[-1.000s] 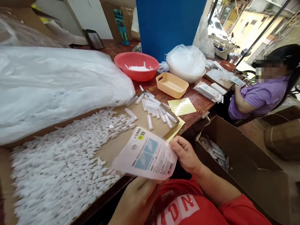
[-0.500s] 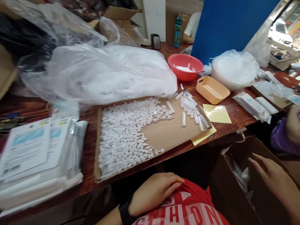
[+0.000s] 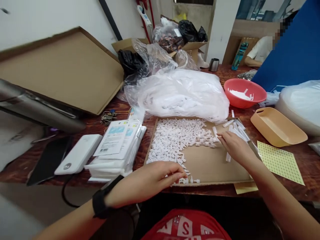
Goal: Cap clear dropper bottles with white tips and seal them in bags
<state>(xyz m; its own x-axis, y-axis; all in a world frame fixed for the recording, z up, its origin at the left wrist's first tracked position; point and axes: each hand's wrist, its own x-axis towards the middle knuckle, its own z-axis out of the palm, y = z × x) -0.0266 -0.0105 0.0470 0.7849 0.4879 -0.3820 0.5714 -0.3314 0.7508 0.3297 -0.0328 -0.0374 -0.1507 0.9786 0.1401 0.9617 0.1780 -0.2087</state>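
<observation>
My left hand (image 3: 157, 176) reaches over the front edge of a shallow cardboard tray (image 3: 207, 166), fingers curled and thumb close against them. Small white plastic pieces (image 3: 172, 136) heap the tray's left half, some right by those fingertips; whether any is pinched is hidden. My right hand (image 3: 236, 148) is closed at the fingertips on a slim white plastic tube (image 3: 215, 131), beside the heap. More tubes (image 3: 240, 128) lie in the tray's far right corner, partly behind that hand.
Stacked printed packets (image 3: 115, 143), a white power bank (image 3: 78, 155) and a dark phone (image 3: 48, 161) lie left. A big plastic bag (image 3: 182, 93) lies behind the tray. To the right are a red bowl (image 3: 245, 93), an orange basket (image 3: 277, 126) and a yellow sticker sheet (image 3: 281, 161).
The view has swung left. My left hand has risen from my lap to the tray's front edge. My right hand has come from beside the floor box to the tube in the tray.
</observation>
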